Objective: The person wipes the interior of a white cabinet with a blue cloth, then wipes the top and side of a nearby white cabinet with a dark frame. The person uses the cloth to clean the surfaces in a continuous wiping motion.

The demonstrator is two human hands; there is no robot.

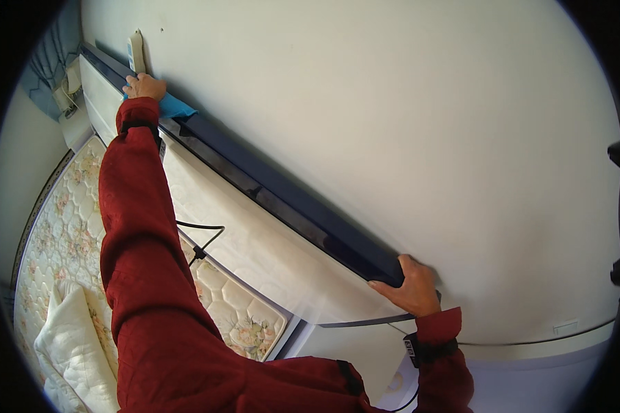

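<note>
My left hand (145,88) is at the upper left, on a blue cloth (176,106) that lies against the dark top ledge of a bed headboard (289,191). The fingers curl over the ledge, and part of the cloth is hidden beneath the hand. At the lower right, my right hand (411,286) grips the near end of the same ledge, its thumb on the front edge. The headboard's front is a pale, glossy panel. Dull, smudged patches show along the dark front strip of the ledge. Both arms wear red sleeves with black wrist straps.
A pale wall (392,129) rises behind the headboard. A white handset (136,51) rests upright against it near my left hand. Below are a floral quilted mattress (77,227), a folded white quilt (77,340), a black cable (206,227) and a white bedside cabinet (361,346). Blue curtains hang upper left.
</note>
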